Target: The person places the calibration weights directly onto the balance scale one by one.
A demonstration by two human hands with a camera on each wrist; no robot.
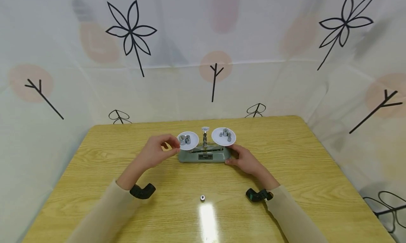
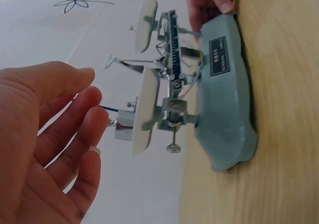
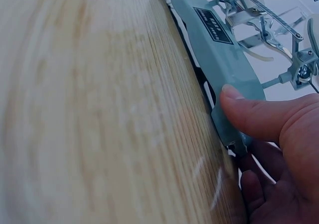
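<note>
A small green balance scale [image 1: 205,156] with two white pans stands on the table. Metal weights rest on both pans, a pair on the left pan [image 1: 193,144] and several on the right pan [image 1: 219,140]. My left hand [image 1: 157,150] is beside the left pan, its fingers loosely bent with nothing visible between them. In the left wrist view its fingertips overlap the knob of a cylindrical weight [image 2: 124,126]. My right hand [image 3: 279,134] grips the right end of the scale's base [image 3: 232,74], thumb on the front face and the other fingers behind, partly hidden.
One small weight [image 1: 202,198] sits by itself on the wooden table [image 1: 171,207], nearer to me than the scale. Behind the table hangs a pale cloth [image 1: 177,91] with drawn leaves and twigs. The scale's central post [image 1: 204,137] rises between the pans.
</note>
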